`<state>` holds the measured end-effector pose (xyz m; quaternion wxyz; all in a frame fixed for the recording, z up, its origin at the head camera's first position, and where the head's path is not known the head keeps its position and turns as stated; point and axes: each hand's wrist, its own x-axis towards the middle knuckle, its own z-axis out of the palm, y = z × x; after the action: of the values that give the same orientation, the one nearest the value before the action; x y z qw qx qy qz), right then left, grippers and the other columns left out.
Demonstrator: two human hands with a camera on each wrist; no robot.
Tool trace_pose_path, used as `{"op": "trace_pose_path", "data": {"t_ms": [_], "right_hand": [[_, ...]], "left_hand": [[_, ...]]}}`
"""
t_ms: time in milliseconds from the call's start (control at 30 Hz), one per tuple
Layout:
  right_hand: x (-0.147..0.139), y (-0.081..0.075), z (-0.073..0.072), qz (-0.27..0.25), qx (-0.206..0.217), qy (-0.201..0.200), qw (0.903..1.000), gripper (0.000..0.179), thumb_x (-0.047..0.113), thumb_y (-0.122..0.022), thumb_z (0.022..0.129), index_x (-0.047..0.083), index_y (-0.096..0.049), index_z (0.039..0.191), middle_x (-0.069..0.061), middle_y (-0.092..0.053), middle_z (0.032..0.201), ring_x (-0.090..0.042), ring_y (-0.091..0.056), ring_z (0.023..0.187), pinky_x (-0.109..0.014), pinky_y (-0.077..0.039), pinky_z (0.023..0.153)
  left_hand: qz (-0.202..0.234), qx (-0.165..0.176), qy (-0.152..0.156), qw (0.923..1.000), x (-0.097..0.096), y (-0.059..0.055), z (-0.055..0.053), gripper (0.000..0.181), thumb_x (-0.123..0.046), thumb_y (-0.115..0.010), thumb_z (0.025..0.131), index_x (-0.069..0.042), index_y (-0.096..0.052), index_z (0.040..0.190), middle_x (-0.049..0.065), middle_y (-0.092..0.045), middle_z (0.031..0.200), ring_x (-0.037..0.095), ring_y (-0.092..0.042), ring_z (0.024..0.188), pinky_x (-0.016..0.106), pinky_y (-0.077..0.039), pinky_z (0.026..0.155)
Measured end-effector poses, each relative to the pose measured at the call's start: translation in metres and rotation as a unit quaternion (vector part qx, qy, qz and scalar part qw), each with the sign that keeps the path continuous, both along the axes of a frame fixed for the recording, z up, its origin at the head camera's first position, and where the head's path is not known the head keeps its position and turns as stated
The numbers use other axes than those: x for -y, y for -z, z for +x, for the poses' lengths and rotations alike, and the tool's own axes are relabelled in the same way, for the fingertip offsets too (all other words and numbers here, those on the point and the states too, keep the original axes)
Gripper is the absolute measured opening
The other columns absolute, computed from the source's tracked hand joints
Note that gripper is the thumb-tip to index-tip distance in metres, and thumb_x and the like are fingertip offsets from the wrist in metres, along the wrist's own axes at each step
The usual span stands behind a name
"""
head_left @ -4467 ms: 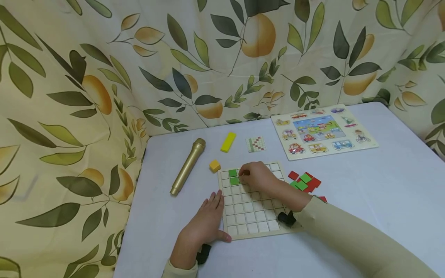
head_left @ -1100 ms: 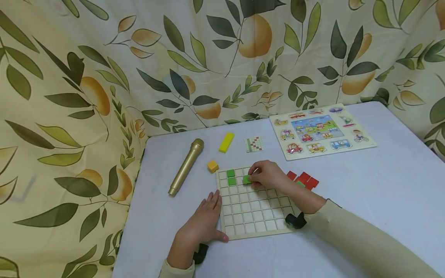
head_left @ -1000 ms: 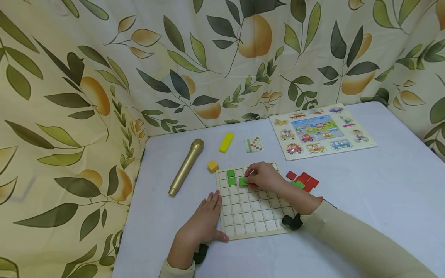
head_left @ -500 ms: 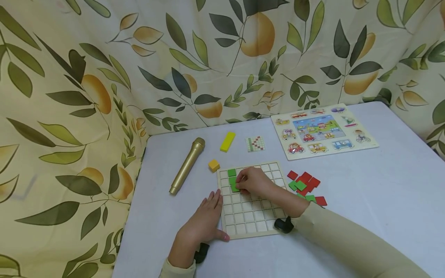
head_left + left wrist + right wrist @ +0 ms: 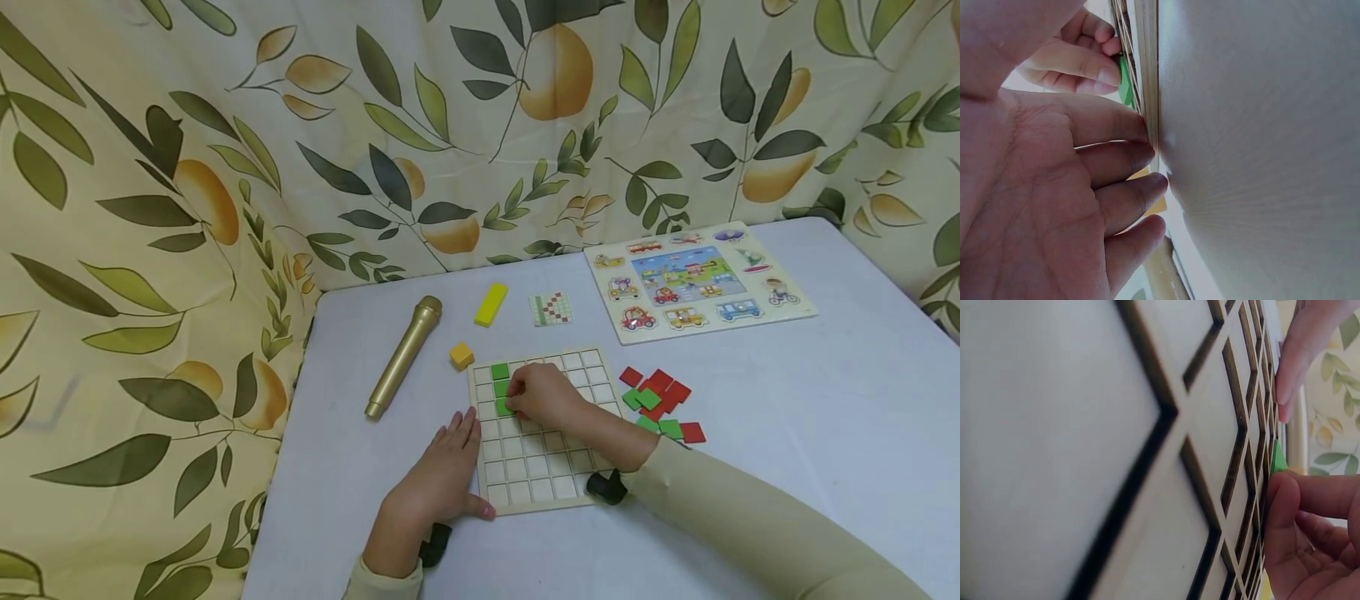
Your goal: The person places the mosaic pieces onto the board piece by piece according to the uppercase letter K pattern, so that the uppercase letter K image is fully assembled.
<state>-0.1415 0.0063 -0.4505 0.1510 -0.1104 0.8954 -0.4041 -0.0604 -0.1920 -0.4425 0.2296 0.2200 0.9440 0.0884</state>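
Observation:
A wooden grid board point(image 5: 536, 508) with square cells lies on the table. Two green tiles point(image 5: 500, 372) sit in the second column at its far left. Just below them, my right hand point(image 5: 551, 396) pinches another green tile point(image 5: 503, 407) between thumb and fingertips, at the third cell of that column. In the right wrist view a green corner point(image 5: 1279, 456) shows at the fingertips. My left hand point(image 5: 441, 475) lies with straight fingers along the board's left edge, fingertips touching it and the thumb at its near corner.
Loose red tiles point(image 5: 678, 392) and green tiles point(image 5: 670, 429) lie right of the board. Behind it are a pattern card point(image 5: 551, 309), a yellow block point(image 5: 491, 305) and an orange cube point(image 5: 462, 357). A gold microphone point(image 5: 403, 358) lies left; a picture puzzle point(image 5: 765, 315) stands back right.
My right hand has brought a green tile leftward across the board and down to the third cell of the green column. The left hand has stayed at the board's edge.

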Motion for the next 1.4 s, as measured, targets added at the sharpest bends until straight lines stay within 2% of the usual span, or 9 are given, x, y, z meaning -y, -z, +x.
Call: {"op": "trace_pose_path", "data": {"t_ms": [267, 833, 1067, 1400], "right_hand": [[0.002, 0.005, 0.000, 0.049, -0.050, -0.002, 0.9975, 0.013, 0.007, -0.077, 0.086, 0.011, -0.070, 0.075, 0.006, -0.062, 0.065, -0.012, -0.056, 0.064, -0.027, -0.049, 0.062], [-0.008, 0.003, 0.002, 0.036, -0.055, -0.001, 0.9979, 0.006, 0.013, -0.078, 0.086, 0.011, -0.073, 0.083, 0.005, -0.067, 0.076, -0.012, -0.059, 0.072, -0.032, -0.052, 0.069], [-0.026, -0.006, 0.004, 0.034, -0.036, 0.007, 0.9987, 0.007, 0.014, -0.075, 0.090, 0.011, -0.072, 0.085, 0.004, -0.066, 0.077, -0.014, -0.057, 0.071, -0.030, -0.049, 0.066], [-0.071, -0.018, 0.001, 0.024, -0.021, 0.034, 0.9989, 0.009, 0.014, -0.071, 0.093, 0.005, -0.072, 0.095, -0.002, -0.067, 0.077, -0.015, -0.059, 0.065, -0.032, -0.049, 0.064]], "left_hand": [[-0.001, 0.000, 0.001, 1.0000, -0.001, -0.001, 0.000, 0.123, -0.052, -0.089, 0.068, 0.004, -0.024, 0.157, 0.015, -0.012, 0.167, 0.031, -0.011, 0.153, 0.046, -0.019, 0.121], [-0.001, -0.002, 0.000, 1.0000, -0.006, -0.001, 0.001, 0.124, -0.052, -0.089, 0.067, 0.003, -0.025, 0.157, 0.015, -0.013, 0.167, 0.031, -0.012, 0.153, 0.047, -0.020, 0.121], [-0.002, -0.002, -0.001, 1.0000, -0.006, -0.001, 0.001, 0.124, -0.053, -0.089, 0.067, 0.004, -0.025, 0.157, 0.016, -0.012, 0.167, 0.032, -0.011, 0.153, 0.047, -0.019, 0.121], [0.004, -0.001, -0.011, 0.9999, -0.003, 0.000, 0.001, 0.125, -0.051, -0.090, 0.066, 0.004, -0.025, 0.157, 0.016, -0.011, 0.167, 0.033, -0.010, 0.153, 0.047, -0.019, 0.121]]}}
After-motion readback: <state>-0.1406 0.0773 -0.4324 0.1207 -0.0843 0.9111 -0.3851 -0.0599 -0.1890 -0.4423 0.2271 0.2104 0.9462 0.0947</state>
